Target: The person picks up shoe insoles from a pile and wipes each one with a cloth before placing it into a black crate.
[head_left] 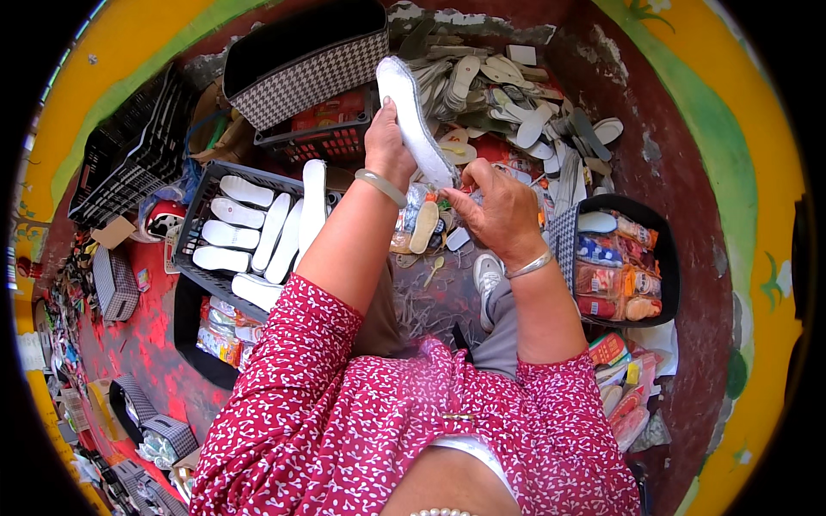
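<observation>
My left hand [389,148] grips a thick white insole [403,96], held up and slanting away from me, its edge rough and fuzzy. At its lower, nearer end my right hand [503,211] is closed in a pinch, thumb and forefinger against the edge. What sits between those fingertips is too small to make out. Beside my left forearm, a dark plastic crate [200,215] holds several white insoles [232,234], and one more insole [313,205] leans upright at its right side.
A heap of loose insoles [516,103] lies at the far right against the wall. Right of my arm stands a fabric bin [667,297] of packaged goods. A houndstooth bin [314,73] and stacked black crates [129,155] are at the far left. Scraps litter the floor [422,314].
</observation>
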Demonstrator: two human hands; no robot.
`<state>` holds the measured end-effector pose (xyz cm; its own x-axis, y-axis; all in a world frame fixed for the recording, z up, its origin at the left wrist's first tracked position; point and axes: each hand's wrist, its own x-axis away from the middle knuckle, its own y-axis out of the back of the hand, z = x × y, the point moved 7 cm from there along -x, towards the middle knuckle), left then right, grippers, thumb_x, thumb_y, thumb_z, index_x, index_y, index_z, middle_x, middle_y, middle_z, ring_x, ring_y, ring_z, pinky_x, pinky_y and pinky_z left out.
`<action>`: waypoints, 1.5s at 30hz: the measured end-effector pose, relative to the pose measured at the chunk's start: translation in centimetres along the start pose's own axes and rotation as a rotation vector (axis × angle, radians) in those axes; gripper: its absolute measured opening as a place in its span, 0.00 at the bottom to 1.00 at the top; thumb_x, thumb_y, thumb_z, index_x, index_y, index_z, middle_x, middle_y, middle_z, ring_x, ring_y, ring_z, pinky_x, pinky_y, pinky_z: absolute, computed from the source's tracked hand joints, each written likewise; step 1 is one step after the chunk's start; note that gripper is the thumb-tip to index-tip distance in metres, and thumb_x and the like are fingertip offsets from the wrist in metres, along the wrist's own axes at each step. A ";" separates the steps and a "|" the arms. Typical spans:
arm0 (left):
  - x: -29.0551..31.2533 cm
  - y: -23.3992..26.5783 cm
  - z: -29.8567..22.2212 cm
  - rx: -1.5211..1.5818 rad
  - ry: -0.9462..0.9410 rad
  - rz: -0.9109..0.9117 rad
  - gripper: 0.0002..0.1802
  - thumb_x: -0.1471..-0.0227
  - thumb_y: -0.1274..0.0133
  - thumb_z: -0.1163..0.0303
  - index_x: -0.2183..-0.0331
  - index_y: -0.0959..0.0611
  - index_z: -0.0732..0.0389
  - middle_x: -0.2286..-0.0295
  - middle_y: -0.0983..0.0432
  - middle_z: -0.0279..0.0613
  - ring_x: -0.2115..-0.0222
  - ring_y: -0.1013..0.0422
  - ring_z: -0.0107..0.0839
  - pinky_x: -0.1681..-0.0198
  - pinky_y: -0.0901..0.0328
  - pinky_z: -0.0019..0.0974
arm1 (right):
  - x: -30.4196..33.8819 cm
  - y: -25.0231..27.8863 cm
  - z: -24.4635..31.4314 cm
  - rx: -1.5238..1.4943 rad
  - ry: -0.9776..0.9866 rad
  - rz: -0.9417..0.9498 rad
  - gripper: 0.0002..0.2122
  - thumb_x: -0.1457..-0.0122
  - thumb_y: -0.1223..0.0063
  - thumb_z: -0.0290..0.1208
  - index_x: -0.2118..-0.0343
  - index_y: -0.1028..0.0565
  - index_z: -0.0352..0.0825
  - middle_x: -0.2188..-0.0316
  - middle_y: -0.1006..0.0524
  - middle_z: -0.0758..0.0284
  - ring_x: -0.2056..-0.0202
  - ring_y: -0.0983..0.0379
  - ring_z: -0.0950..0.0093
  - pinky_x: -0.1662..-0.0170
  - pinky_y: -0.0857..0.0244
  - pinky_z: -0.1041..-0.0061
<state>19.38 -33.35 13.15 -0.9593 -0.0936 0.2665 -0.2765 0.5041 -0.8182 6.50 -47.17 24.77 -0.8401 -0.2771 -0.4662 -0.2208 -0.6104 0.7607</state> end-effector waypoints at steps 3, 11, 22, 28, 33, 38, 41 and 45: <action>1.0 -1.3 -0.2 -0.065 -0.052 0.037 0.14 0.41 0.60 0.62 0.62 0.27 0.62 0.72 0.28 0.37 0.74 0.32 0.28 0.70 0.35 0.33 | -0.1 -0.4 -0.2 0.023 0.003 0.041 0.10 0.48 0.47 0.35 0.78 0.32 0.36 0.81 0.29 0.65 0.76 0.31 0.63 0.75 0.39 0.68; 1.2 -1.3 -0.4 -0.145 -0.081 0.011 0.14 0.42 0.58 0.64 0.61 0.26 0.63 0.71 0.27 0.38 0.73 0.31 0.29 0.68 0.34 0.32 | -0.1 -0.3 0.4 -0.036 0.185 0.063 0.09 0.49 0.51 0.31 0.81 0.33 0.35 0.84 0.31 0.62 0.77 0.31 0.62 0.75 0.38 0.66; 0.0 -0.8 -1.1 0.134 0.205 0.137 0.13 0.43 0.57 0.60 0.69 0.26 0.58 0.85 0.41 0.28 0.87 0.47 0.21 0.87 0.49 0.23 | 0.5 -0.3 -5.3 -0.450 -0.224 0.230 0.03 0.50 0.45 0.24 0.73 0.25 0.31 0.86 0.36 0.75 0.81 0.41 0.86 0.78 0.47 0.83; 4.9 -4.7 2.0 -0.143 0.453 0.416 0.16 0.44 0.59 0.56 0.63 0.27 0.58 0.85 0.40 0.30 0.90 0.48 0.20 0.89 0.51 0.23 | 0.4 0.2 -7.6 -0.758 -0.388 0.125 0.20 0.51 0.51 0.20 0.51 0.30 0.32 0.77 0.29 0.74 0.72 0.33 0.84 0.64 0.39 0.86; 8.4 -6.0 5.2 -0.236 0.673 0.671 0.17 0.44 0.61 0.56 0.64 0.28 0.59 0.84 0.37 0.36 0.91 0.45 0.22 0.91 0.52 0.24 | -0.2 1.1 -8.1 -1.255 -0.492 -0.066 0.29 0.52 0.39 0.28 0.47 0.37 0.28 0.65 0.27 0.70 0.62 0.32 0.81 0.56 0.40 0.85; 10.3 -5.0 9.0 -0.178 1.001 0.819 0.17 0.45 0.60 0.56 0.66 0.28 0.61 0.86 0.36 0.42 0.94 0.46 0.25 0.94 0.52 0.25 | -0.4 1.8 -8.7 -1.537 -0.444 -0.096 0.26 0.51 0.39 0.29 0.49 0.35 0.29 0.62 0.26 0.68 0.61 0.31 0.79 0.56 0.38 0.82; 11.4 -4.4 10.3 -0.255 1.064 0.820 0.21 0.46 0.60 0.54 0.65 0.28 0.64 0.86 0.35 0.46 0.96 0.44 0.27 0.95 0.50 0.26 | 0.1 1.9 -9.8 -1.542 -0.491 -0.063 0.18 0.51 0.40 0.29 0.57 0.28 0.29 0.67 0.24 0.68 0.67 0.27 0.80 0.64 0.33 0.83; 11.5 -5.0 10.0 -0.426 0.988 0.802 0.28 0.44 0.65 0.48 0.58 0.29 0.65 0.78 0.28 0.53 0.85 0.31 0.35 0.86 0.35 0.29 | 0.8 2.5 -11.6 -1.448 -0.577 -0.186 0.12 0.50 0.41 0.28 0.63 0.25 0.29 0.73 0.23 0.69 0.73 0.27 0.80 0.70 0.33 0.83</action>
<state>9.11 -45.47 15.21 -0.3533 0.9154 0.1930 0.5516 0.3704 -0.7473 11.08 -57.50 21.03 -0.9998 -0.0162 -0.0144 0.0213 -0.8617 -0.5070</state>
